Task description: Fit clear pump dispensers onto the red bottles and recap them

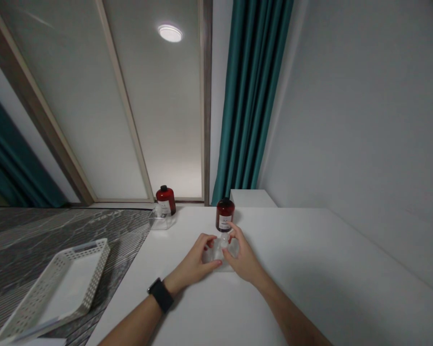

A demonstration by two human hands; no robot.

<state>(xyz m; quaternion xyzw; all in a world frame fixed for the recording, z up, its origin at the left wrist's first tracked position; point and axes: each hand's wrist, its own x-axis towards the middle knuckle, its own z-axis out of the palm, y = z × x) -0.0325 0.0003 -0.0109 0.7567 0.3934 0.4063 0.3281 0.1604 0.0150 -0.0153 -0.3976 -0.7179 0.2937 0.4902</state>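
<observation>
A small clear bottle [219,251] with a whitish translucent top stands in the middle of the white table, in or on a clear shallow tray [225,269]. My left hand [197,259] curves round the bottle's left side, thumb in front and fingers behind. From the right, my right hand [244,257] closes thumb and fingers about the bottle's top, its index finger stretched forward. Exact contact is hard to make out, as the clear parts blend together. Just behind stands a dark red bottle [225,215] with a black cap and a white label.
At the table's far left corner, another red bottle [166,199] stands by a clear tray [160,223] with clear items in it. A white perforated basket [103,269] is left of the table [310,269], above the grey floor. A white box [252,198] sits behind, near the curtain.
</observation>
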